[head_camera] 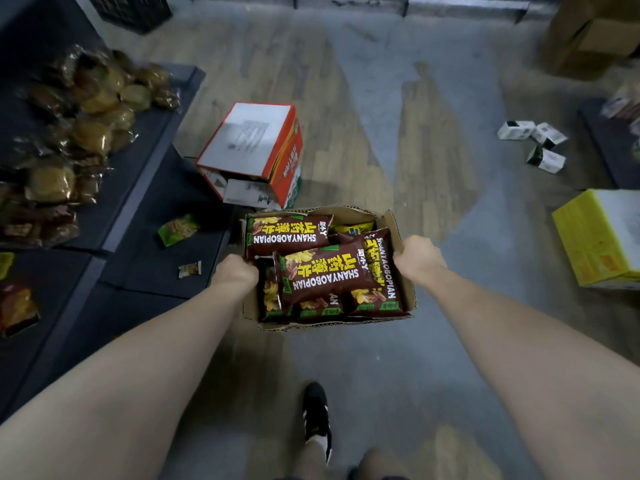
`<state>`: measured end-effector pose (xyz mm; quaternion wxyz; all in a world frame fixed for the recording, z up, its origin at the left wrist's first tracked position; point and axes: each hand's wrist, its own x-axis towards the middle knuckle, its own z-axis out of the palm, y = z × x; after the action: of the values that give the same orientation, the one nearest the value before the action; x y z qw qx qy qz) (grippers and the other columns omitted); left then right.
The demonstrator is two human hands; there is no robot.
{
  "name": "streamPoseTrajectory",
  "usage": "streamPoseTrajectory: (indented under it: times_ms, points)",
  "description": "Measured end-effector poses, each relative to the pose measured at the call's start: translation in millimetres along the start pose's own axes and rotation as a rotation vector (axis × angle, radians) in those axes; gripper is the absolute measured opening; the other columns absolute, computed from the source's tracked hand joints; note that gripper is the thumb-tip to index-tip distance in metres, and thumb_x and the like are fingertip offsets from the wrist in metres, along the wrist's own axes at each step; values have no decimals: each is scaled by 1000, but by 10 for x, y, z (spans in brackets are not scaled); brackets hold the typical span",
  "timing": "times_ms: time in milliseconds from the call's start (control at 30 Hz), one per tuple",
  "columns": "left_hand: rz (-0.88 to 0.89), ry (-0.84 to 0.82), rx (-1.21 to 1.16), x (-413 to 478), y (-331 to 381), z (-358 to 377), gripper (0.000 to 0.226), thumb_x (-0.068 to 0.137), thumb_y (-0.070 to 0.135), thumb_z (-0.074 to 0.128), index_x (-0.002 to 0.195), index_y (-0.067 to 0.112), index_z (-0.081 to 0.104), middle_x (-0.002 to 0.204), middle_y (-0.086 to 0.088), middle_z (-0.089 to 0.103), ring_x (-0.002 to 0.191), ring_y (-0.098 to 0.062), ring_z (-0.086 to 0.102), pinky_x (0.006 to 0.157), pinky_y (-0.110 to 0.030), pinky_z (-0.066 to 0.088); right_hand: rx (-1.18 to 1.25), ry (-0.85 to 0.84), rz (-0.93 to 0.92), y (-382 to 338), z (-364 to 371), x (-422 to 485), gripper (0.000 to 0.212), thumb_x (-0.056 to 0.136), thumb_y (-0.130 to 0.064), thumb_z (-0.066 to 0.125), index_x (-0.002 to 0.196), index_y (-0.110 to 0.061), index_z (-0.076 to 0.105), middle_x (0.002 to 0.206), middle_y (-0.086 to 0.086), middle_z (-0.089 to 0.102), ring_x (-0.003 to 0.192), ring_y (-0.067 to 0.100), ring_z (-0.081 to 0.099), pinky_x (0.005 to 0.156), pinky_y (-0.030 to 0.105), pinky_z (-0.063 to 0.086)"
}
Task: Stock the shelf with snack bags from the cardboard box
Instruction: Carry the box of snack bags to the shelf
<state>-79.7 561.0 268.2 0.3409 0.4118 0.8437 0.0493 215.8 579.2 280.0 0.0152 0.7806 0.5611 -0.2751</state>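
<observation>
An open cardboard box hangs above the floor in front of me, filled with several brown snack bags printed SHANYAOBOPIAN. My left hand grips the box's left wall with curled fingers. My right hand grips its right wall the same way. The dark shelf runs along the left, its lower tier right beside the box. A green snack bag and a small packet lie on that tier.
Piles of clear-wrapped brown snacks cover the upper shelf tiers. A red-and-white carton lies tipped on the floor just beyond the box. A yellow box and small white boxes sit at right. My shoe is below.
</observation>
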Motion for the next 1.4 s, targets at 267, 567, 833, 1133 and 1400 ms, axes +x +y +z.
streamPoseTrajectory:
  times_ms: [267,567,833,1133,1400]
  points:
    - [2,10,-7,491,448,-564,20,92,22,51,102,6,57,97,-12,58,89,-31,58,69,-31,43,-18,17,-35,-567,-401,547,13,89,-18,48,84,-9,54,92,14,62,81,31,54,70,30,43]
    - [24,34,-86,1063,1109,-922,10,88,15,52,91,7,58,79,-8,58,76,-26,58,69,-33,48,-28,6,-78,-1073,-925,1319,8,89,-14,47,85,-8,51,104,18,64,93,35,60,73,30,44]
    - [-56,70,-132,1562,1557,-1310,12,88,14,52,96,5,57,94,-14,60,86,-31,58,75,-35,51,-87,-26,-179,-1816,-1451,2114,16,86,-9,47,96,-5,59,110,18,64,99,35,61,74,29,45]
    - [-158,-68,-354,2170,2093,-2124,13,92,2,48,105,6,47,98,-13,50,96,-28,48,75,-40,48,-158,-48,-329,-2824,-1923,2963,10,84,-12,47,74,-10,47,97,14,60,92,34,59,71,31,45]
    - [-210,-24,-458,2765,2189,-2473,13,94,5,42,104,8,50,81,-10,52,80,-25,53,75,-40,51,-199,-54,-403,-3627,-2000,3556,8,84,-13,49,77,-10,48,94,11,58,89,33,58,70,30,42]
